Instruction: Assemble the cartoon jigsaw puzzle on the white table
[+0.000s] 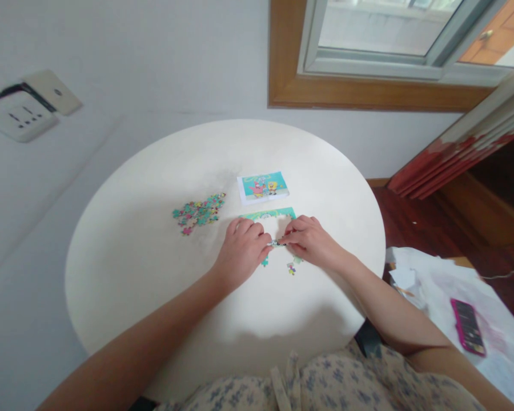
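Between my two hands is a small joined bit of jigsaw puzzle pieces point(276, 244), white and dark in colour. My left hand point(244, 248) pinches its left end with thumb and fingers. At the other end my right hand point(307, 240) has its fingertips closed on it. Just beyond the hands lies a joined green puzzle strip point(272, 213), partly hidden by my fingers. A teal puzzle piece point(265, 261) pokes out beside my left thumb. Closer to me, below the right hand, sits a loose multicoloured puzzle piece point(292, 269).
A picture card point(263, 187) with cartoon figures lies behind the strip. To the left is a heap of loose puzzle pieces point(199, 212). The round white table point(124, 257) meets the wall; a pink-cased phone point(468, 326) rests on a white-covered surface at right.
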### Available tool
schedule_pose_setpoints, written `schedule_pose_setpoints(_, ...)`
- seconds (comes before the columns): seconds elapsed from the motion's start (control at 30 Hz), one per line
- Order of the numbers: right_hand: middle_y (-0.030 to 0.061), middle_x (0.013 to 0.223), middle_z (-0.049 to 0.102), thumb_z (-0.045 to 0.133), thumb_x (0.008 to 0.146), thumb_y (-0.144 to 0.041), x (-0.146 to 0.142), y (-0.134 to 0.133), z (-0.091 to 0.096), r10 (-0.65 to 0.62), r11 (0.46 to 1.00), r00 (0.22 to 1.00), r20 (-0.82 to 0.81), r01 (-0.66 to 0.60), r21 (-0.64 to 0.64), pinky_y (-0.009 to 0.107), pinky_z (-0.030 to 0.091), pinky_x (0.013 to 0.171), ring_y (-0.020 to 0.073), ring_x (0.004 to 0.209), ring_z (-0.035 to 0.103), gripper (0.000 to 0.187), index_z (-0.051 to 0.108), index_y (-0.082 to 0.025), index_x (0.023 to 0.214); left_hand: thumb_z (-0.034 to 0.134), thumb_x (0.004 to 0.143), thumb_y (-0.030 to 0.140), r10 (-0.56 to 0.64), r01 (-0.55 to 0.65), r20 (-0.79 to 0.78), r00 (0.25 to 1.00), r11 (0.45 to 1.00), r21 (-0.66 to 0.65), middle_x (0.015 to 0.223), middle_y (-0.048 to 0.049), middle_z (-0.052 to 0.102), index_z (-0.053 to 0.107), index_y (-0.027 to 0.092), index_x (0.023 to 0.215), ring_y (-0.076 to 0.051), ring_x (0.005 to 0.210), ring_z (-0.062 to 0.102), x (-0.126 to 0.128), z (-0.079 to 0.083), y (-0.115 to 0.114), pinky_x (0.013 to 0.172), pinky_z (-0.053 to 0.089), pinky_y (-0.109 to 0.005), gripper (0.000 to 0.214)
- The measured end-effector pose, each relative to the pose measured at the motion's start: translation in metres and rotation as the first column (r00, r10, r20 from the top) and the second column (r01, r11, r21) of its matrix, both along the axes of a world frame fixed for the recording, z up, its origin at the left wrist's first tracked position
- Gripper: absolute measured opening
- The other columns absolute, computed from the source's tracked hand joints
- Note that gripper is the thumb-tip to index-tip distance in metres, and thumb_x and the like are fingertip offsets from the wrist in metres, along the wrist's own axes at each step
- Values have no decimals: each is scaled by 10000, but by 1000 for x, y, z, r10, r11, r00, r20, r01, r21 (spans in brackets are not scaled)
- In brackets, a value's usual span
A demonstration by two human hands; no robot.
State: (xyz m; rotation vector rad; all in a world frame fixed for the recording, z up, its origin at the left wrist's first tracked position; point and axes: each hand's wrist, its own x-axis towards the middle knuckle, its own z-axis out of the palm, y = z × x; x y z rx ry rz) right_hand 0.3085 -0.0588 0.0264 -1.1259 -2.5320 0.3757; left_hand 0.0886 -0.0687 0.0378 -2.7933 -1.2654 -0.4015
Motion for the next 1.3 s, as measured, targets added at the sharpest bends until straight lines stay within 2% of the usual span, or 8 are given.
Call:
schedule_pose_setpoints(0.2,59,969,655,623,858,-152,0,1,-1,-5,1000,1000,2,5,-6,331,312,752,202,931,526,225,761,-276,985,642,873,295,-12,12,7,1000,1000,6,903,-57,621,678,207,874,-254,952,489,-3,-4,1,949,348,-465,95)
schedule_pose_setpoints(0.3,60,975,657,610,865,-156,1,1,-2,-1,1000,1000,-11,1,-4,332,313,759,201,933,529,225,762,-275,981,618,891,295,-30,31,44,999,999,-10,889,-52,617,687,218,873,-246,929,492,-8,-3,4,908,361,-447,105)
schedule_pose_setpoints(0.47,60,985,659,602,872,-160,1,2,-2,4,1000,1000,-12,-4,-8,331,313,756,201,932,533,229,763,-275,987,597,901,260,-23,25,84,996,1000,-15,889,-51,620,690,219,980,-246,915,501,-15,-1,8,841,373,-414,129)
schedule_pose_setpoints(0.73,60,985,662,602,875,-165,1,2,-3,10,1000,1000,-23,-10,-1,331,322,764,201,940,537,216,761,-265,980,636,883,323,-28,40,117,993,994,-100,915,-41,610,688,229,976,-241,946,507,-14,-9,8,855,365,-402,142)
schedule_pose_setpoints(0.97,62,964,654,606,867,-144,0,0,-2,11,1000,1000,-14,-11,5,333,350,778,204,936,541,243,752,-278,1007,670,858,320,-18,28,100,995,995,-101,941,-40,610,686,237,982,-256,981,504,-14,-10,7,880,359,-420,150)
schedule_pose_setpoints(1.17,81,1021,648,554,845,-73,8,5,5,-20,1000,976,-215,23,9,354,433,846,199,937,583,292,742,-240,993,589,906,258,4,4,160,987,999,-52,914,-55,610,696,207,996,-243,943,519,-29,-2,18,860,388,-402,148)
schedule_pose_setpoints(1.3,68,975,672,555,862,-111,25,8,16,-34,985,942,-333,-25,-170,334,472,842,187,932,605,258,719,-221,1027,549,916,219,-16,18,186,982,1000,-14,914,-66,604,703,192,992,-246,940,517,-39,1,25,876,391,-408,173)
